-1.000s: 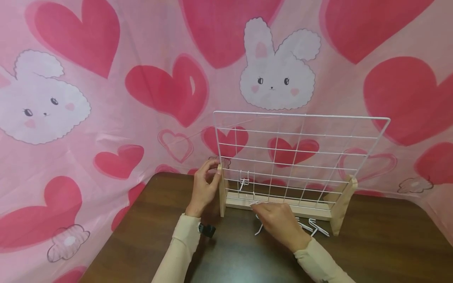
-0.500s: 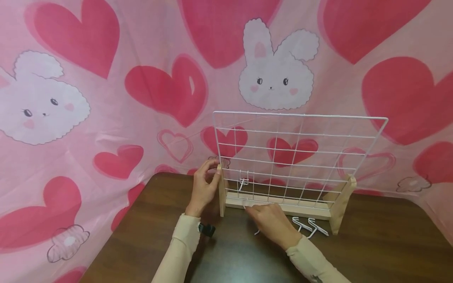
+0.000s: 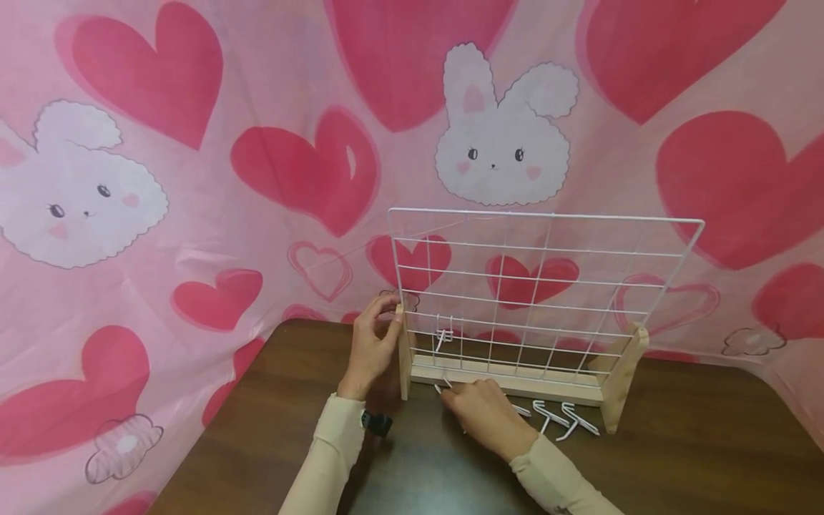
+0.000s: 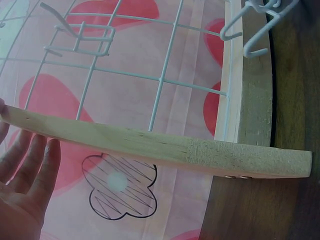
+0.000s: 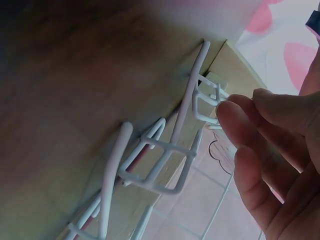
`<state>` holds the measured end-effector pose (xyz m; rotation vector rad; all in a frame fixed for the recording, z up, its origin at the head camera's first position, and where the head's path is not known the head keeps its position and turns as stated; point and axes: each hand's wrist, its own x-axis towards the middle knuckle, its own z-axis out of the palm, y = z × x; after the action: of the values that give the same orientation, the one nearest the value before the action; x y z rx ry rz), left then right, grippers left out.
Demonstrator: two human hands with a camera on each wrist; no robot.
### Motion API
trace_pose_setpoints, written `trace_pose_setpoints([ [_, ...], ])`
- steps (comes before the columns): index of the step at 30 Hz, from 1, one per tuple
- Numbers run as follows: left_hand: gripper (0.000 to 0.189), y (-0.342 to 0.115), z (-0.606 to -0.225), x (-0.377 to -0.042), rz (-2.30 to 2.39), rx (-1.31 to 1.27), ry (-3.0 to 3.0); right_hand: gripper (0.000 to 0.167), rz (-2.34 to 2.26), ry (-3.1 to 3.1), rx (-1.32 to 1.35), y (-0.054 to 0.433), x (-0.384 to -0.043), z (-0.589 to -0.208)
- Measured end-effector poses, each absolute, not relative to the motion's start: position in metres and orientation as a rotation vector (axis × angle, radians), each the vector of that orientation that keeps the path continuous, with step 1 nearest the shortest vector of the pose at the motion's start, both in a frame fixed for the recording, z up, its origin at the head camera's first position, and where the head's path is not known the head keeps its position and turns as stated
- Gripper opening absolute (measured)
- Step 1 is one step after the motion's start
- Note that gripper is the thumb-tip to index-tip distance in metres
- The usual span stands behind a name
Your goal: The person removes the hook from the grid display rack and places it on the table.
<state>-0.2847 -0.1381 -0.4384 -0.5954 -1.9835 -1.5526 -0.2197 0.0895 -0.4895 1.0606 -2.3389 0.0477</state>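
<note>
A white wire grid panel stands in a wooden base. My left hand holds the base's left wooden upright, fingers around its upper end. Low over the table, in front of the base, my right hand pinches a white wire hook between thumb and fingertips. Prongs of that hook poke out left of the fingers in the head view. Another white hook hangs on the grid's lower left part.
Several loose white hooks, one of them a hook near the right upright, lie on the dark wooden table right of my right hand. A pink cloth with hearts and rabbits hangs behind. A small black device sits at my left wrist.
My right hand has moved left with the hook, bringing it to the left part of the base's front. More of the loose hooks show behind it. My left hand stays on the upright.
</note>
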Motion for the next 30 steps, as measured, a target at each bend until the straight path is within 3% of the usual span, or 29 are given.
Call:
trace_pose_setpoints([
  [8, 0.026, -0.138, -0.439, -0.285, -1.537, -0.584, -1.994, 0.015, 0.025, -2.387, 1.019, 0.078, -0.219, -0.488],
  [30, 0.028, -0.134, -0.442, -0.286, -1.547, -0.579, -1.947, 0.019, 0.048, -2.464, 1.105, 0.074, -0.216, -0.488],
])
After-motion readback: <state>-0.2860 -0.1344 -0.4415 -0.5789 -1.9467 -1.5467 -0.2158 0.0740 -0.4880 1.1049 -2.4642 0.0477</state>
